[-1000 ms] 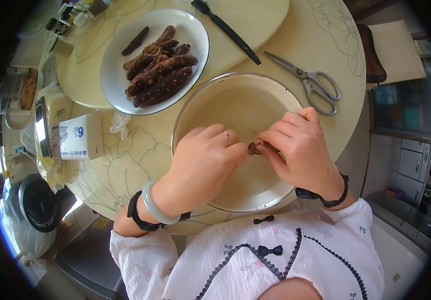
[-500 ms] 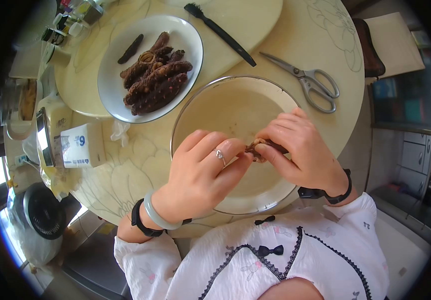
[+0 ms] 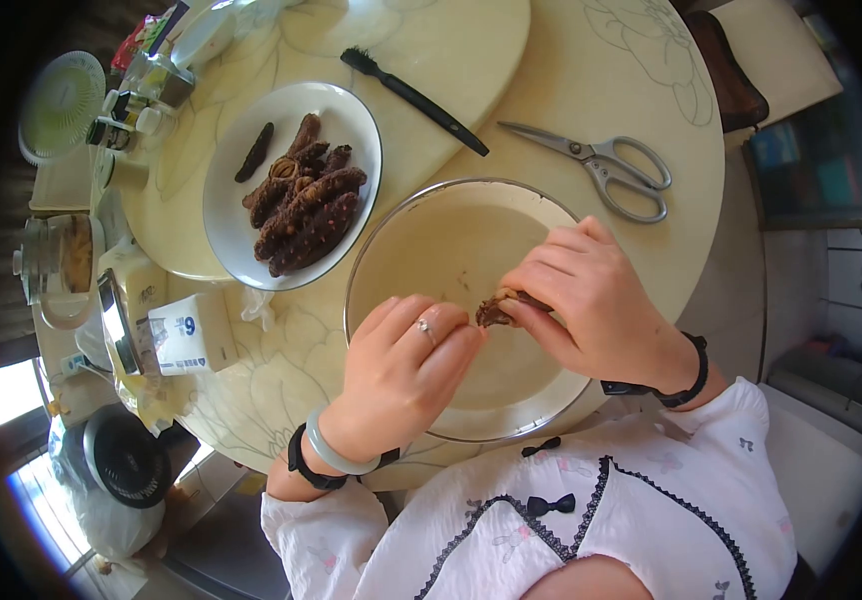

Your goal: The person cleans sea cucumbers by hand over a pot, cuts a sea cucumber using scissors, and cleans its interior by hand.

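Note:
Above a wide cream basin [image 3: 431, 225] of shallow water, my right hand [image 3: 591, 300] grips a brown, bumpy sea cucumber [image 3: 498, 308], its near end showing between thumb and fingers. My left hand [image 3: 401, 360], with a ring, has its fingers pressed together beside that end; whether a small bit is pinched there is too small to tell. Small brown specks lie in the water. Up and to the left, a white plate [image 3: 236, 235] holds several dark sea cucumbers [image 3: 316, 215].
A black brush [image 3: 416, 100] and grey scissors [image 3: 601, 165] lie beyond the basin. At the left are a white tissue pack [image 3: 191, 335], a glass jug [image 3: 61, 260] and small jars [image 3: 126, 115]. A black fan [image 3: 129, 455] stands below the table's left edge.
My left hand has moved slightly left and down, opening a small gap from the sea cucumber. More of its end shows from my right hand. The view has shifted.

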The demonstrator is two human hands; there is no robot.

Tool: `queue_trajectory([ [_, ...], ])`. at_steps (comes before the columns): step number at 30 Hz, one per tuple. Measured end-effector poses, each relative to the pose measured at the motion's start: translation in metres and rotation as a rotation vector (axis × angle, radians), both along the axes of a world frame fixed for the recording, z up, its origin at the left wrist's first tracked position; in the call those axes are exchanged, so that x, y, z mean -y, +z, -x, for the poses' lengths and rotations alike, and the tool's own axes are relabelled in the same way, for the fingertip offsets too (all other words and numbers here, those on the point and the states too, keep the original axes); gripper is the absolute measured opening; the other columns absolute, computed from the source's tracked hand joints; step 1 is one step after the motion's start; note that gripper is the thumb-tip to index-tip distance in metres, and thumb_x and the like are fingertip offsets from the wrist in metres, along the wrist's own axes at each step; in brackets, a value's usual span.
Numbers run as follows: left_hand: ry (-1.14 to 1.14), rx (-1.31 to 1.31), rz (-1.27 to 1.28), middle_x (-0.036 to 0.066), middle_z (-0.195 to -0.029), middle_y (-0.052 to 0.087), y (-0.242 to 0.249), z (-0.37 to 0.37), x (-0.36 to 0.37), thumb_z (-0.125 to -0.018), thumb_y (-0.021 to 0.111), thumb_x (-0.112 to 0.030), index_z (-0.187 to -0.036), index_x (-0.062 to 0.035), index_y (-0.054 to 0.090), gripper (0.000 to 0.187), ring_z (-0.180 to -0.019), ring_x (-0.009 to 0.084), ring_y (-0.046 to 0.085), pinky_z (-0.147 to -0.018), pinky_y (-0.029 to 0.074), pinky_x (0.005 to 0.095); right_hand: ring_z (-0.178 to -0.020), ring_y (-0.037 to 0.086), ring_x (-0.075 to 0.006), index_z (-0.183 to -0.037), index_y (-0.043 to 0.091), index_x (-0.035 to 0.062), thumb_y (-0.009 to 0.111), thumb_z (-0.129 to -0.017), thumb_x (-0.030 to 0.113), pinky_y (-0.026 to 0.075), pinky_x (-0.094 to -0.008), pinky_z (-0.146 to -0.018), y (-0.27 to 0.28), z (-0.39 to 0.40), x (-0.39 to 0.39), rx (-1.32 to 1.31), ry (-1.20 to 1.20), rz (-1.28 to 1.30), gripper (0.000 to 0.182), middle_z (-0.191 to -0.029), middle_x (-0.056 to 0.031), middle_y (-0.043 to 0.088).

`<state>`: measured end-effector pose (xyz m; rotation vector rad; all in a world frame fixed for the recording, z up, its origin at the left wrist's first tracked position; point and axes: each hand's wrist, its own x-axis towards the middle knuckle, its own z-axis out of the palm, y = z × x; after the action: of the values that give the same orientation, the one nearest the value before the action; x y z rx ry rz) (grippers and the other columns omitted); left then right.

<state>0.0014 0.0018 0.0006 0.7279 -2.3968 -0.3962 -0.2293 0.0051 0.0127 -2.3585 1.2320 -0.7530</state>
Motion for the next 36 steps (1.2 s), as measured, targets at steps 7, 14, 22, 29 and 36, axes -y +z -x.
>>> queue_trajectory([
  [7,0.028,0.421,-0.022,0.005,-0.091,0.061,-0.004,0.007,-0.004,-0.072,0.065,-0.013,-0.099,-0.0046,0.066,0.029,-0.090,0.0221,0.061,-0.081,0.048,0.0356,-0.081,0.056,-0.0185,-0.078,0.068,0.0115,0.075,-0.075,0.016,0.038,-0.0361,-0.080,-0.019,0.000,-0.004,-0.372,0.029,0.177,0.008,-0.073,0.0002,0.059],
  [14,0.042,0.141,-0.002,0.005,-0.095,0.064,0.001,0.005,0.000,-0.072,0.075,-0.008,-0.099,-0.0067,0.069,0.027,-0.084,0.0230,0.063,-0.073,0.048,0.0383,-0.080,0.056,-0.0187,-0.077,0.068,0.0111,0.074,-0.080,0.017,0.038,-0.0361,-0.082,-0.010,-0.001,-0.002,-0.183,-0.036,0.129,0.008,-0.073,-0.0001,0.061],
  [22,0.003,-0.098,0.399,0.005,-0.096,0.065,0.002,0.006,-0.002,-0.069,0.084,-0.003,-0.079,-0.0069,0.074,0.014,-0.075,0.0189,0.059,-0.065,0.045,0.0347,-0.080,0.058,-0.0229,-0.092,0.068,0.0065,0.068,-0.086,0.010,0.038,-0.0360,-0.081,0.005,0.009,0.001,0.126,0.172,-0.235,0.007,-0.081,-0.0043,0.064],
  [29,-0.062,-0.084,0.443,0.005,-0.096,0.066,0.005,-0.001,-0.004,-0.068,0.083,-0.003,-0.082,-0.0056,0.076,0.016,-0.078,0.0183,0.060,-0.063,0.043,0.0323,-0.085,0.058,-0.0249,-0.095,0.068,0.0052,0.065,-0.091,0.011,0.040,-0.0363,-0.084,0.009,0.008,0.002,0.241,0.208,-0.370,0.008,-0.085,-0.0057,0.065],
  [36,-0.078,-0.058,0.418,0.006,-0.097,0.067,0.007,-0.003,-0.006,-0.069,0.082,-0.002,-0.086,-0.0030,0.077,0.018,-0.079,0.0181,0.061,-0.064,0.045,0.0311,-0.086,0.058,-0.0261,-0.096,0.068,0.0055,0.064,-0.093,0.014,0.042,-0.0376,-0.084,0.004,0.010,0.001,0.263,0.225,-0.359,0.010,-0.087,-0.0063,0.065],
])
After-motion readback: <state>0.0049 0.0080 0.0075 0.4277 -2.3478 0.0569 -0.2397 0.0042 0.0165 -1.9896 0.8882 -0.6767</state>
